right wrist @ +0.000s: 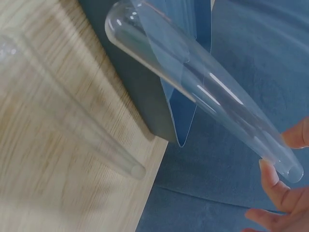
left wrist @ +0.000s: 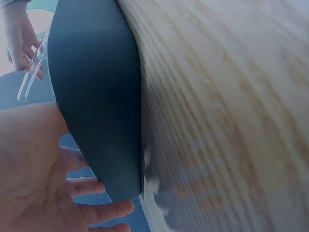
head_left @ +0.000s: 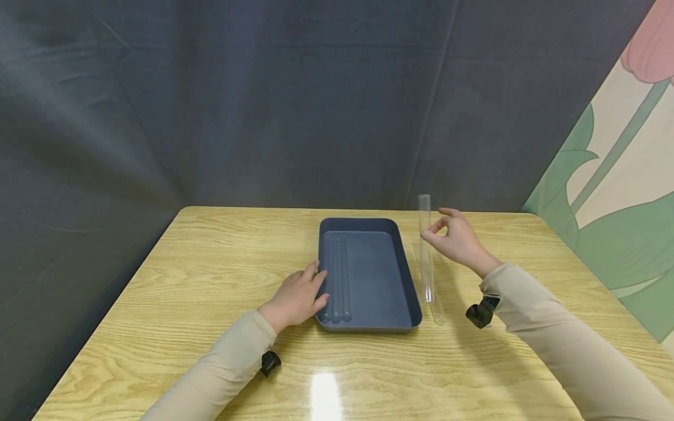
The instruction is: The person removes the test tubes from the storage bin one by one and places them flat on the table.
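My right hand (head_left: pixel 457 238) pinches a clear glass test tube (head_left: pixel 425 251) between thumb and fingertips near its open end. The tube's rounded end points down and toward me, just right of a dark blue tray (head_left: pixel 380 328). Below it, a second test tube (right wrist: pixel 82 116) lies on the table, seen in the right wrist view. Three more test tubes (head_left: pixel 336 280) lie side by side along the tray's left side. My left hand (head_left: pixel 296 297) rests at the tray's left rim with fingers loosely spread, holding none of the tubes.
The tray stands on a light wood-grain table (head_left: pixel 221 257). A dark cloth (head_left: pixel 295 117) hangs behind the table's far edge and down the left side. On the right is a wall (head_left: pixel 632 234) painted with a flower.
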The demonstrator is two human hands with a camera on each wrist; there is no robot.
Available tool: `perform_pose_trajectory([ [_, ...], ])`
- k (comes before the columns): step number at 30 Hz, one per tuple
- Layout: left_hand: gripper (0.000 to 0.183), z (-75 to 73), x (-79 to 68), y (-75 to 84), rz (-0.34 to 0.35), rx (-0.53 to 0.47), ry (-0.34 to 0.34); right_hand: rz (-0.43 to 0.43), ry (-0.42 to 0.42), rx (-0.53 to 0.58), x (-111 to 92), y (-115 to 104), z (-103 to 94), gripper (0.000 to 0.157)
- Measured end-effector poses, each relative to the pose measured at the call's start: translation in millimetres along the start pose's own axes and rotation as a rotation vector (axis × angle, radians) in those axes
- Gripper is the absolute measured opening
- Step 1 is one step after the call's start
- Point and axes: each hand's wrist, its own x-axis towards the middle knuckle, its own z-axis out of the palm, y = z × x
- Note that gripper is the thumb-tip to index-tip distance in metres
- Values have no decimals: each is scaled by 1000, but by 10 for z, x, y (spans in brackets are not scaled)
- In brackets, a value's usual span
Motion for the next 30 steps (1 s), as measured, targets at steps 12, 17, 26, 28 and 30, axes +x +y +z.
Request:
perform_pose_trajectory([
  [12, 53, 2, 5, 9, -11, -6, -6, 1, -14, -43, -7, 132, -66, 26],
  [17, 53, -3, -1, 13, -9, -2, -6, 3, -17, -54, -11, 190, -81, 26],
  [26, 52, -20, -8, 29, -18, -4, -15, 32, -47, -81, -27, 294, -97, 29],
  [28, 52, -30, -16, 35, -20, -5, -18, 30, -52, -88, -29, 316, -100, 30],
  [30, 51, -35, -22, 39, -20, -6, -20, 27, -57, -90, -30, 340, -104, 31],
])
